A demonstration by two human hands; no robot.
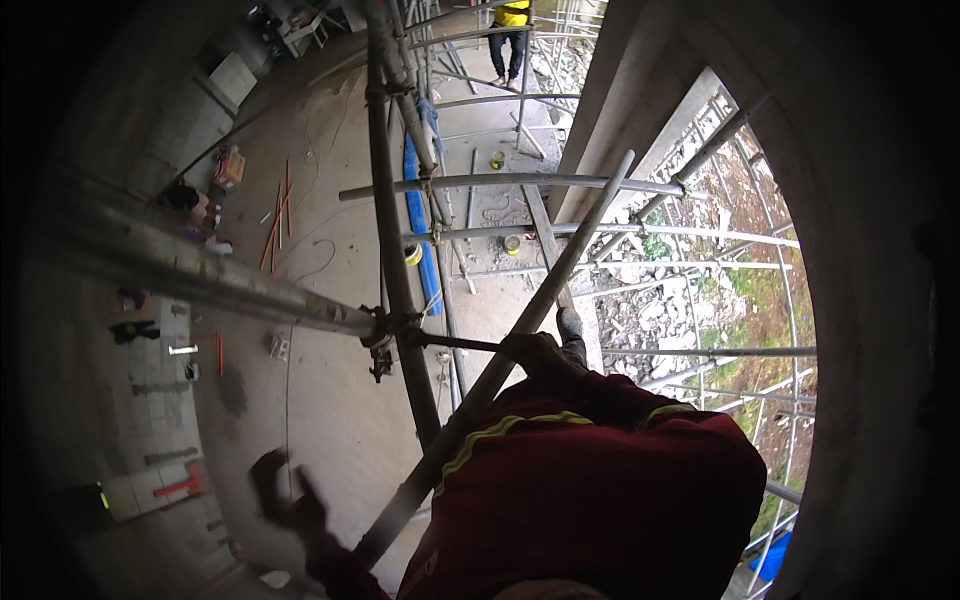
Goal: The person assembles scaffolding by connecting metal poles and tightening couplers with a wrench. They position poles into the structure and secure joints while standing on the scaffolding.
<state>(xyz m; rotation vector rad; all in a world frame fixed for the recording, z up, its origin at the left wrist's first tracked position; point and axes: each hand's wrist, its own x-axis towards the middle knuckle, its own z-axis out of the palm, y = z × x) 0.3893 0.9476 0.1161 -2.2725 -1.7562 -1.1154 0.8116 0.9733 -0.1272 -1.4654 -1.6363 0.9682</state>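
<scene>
My right hand [545,354] is closed round the end of a slim dark spanner [455,342]. The spanner's far end meets a coupler [382,335] where a thick horizontal pipe [240,275] joins an upright scaffold pipe [392,210]. A long diagonal pipe [565,270] passes right beside that hand and runs down in front of my body. Out to the lower left, my left hand [288,500] hangs in the air, slightly blurred. Its fingers are apart and nothing is in them.
Scaffold pipes [520,182] cross ahead and to the right. My boot [571,330] rests high above the floor [330,400]. Below lie a blue length of material [418,220], buckets [512,244] and red rods [275,230]. Another person [508,45] stands far ahead. Rubble [670,290] lies outside at right.
</scene>
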